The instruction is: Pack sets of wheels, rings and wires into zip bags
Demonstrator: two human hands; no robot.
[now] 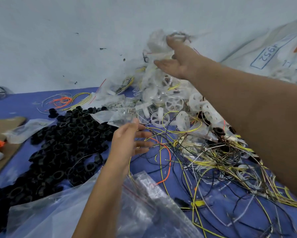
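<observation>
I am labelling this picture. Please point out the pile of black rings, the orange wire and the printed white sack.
pile of black rings (pixel 65 140), head view, middle of the heap.
orange wire (pixel 169 156), head view, its curved stretch.
printed white sack (pixel 271 52), head view, beside the blue print.

Your left hand (pixel 130 143) and right hand (pixel 180 60) are both bare. Both forearms are uncovered too, with no sleeve, glove, watch or ring showing.

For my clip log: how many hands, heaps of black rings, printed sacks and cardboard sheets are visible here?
Hands: 2, the left hand and the right hand
Heap of black rings: 1
Printed sack: 1
Cardboard sheet: 1
Total: 5
</observation>
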